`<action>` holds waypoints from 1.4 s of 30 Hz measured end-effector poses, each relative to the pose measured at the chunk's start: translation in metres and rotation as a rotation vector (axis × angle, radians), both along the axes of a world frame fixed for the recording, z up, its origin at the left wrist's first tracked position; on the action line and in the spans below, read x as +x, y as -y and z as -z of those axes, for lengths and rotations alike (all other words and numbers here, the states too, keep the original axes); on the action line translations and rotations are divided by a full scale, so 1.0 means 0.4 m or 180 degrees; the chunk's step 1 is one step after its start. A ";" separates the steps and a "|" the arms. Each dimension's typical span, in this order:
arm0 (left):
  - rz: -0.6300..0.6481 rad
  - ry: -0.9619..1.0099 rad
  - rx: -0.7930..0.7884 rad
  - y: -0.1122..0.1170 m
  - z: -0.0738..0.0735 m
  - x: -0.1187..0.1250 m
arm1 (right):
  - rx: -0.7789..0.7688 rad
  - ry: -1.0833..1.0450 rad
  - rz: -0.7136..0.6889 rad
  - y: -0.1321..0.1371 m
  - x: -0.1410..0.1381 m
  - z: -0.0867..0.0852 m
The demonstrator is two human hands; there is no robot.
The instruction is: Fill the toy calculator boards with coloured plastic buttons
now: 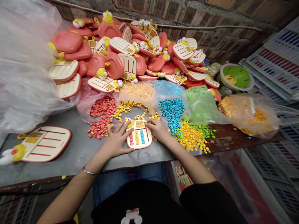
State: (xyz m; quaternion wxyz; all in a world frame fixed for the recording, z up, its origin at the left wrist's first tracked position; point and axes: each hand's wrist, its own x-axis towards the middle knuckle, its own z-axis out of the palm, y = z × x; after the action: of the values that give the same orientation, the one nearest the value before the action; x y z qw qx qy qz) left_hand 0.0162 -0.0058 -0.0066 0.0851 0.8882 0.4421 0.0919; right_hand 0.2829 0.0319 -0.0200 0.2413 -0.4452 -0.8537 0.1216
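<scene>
Left hand (pixel 118 138) resting, fingers wide apart, along left edge of cream board (pixel 146 143) lying on counter (pixel 80 155); right hand (pixel 158 128) curling fingers at board's upper right corner, hold unclear.

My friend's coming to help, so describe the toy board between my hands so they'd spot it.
Find the grey table by the brick wall, then the middle of its near side. There a cream board lies between your left hand and right hand. Columns of red, yellow and blue pieces distinguish it from the board at left, which has none.
</scene>
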 end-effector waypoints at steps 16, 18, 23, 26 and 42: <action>0.0014 0.0011 -0.0042 -0.002 0.002 -0.001 | 0.0073 -0.0870 0.0136 -0.049 -0.046 0.040; 0.0016 0.0029 -0.0032 -0.002 0.003 -0.002 | 0.0122 -0.0688 0.0139 -0.038 -0.043 0.032; 0.0047 0.0016 0.0043 -0.002 0.008 -0.003 | -0.0272 -0.0764 -0.0011 0.042 -0.011 -0.046; 0.0061 0.0023 0.0058 -0.003 0.008 -0.003 | -0.0194 -0.0973 0.0705 0.119 0.069 -0.077; 0.0033 0.0022 0.0000 -0.002 0.008 -0.002 | 0.0047 0.0430 0.1809 0.195 0.195 -0.010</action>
State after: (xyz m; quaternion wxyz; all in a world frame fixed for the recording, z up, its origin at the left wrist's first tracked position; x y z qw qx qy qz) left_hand 0.0156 -0.0050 -0.0096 0.0871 0.8902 0.4371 0.0945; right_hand 0.3608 -0.0461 -0.0160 0.2115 -0.6718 -0.7098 0.0129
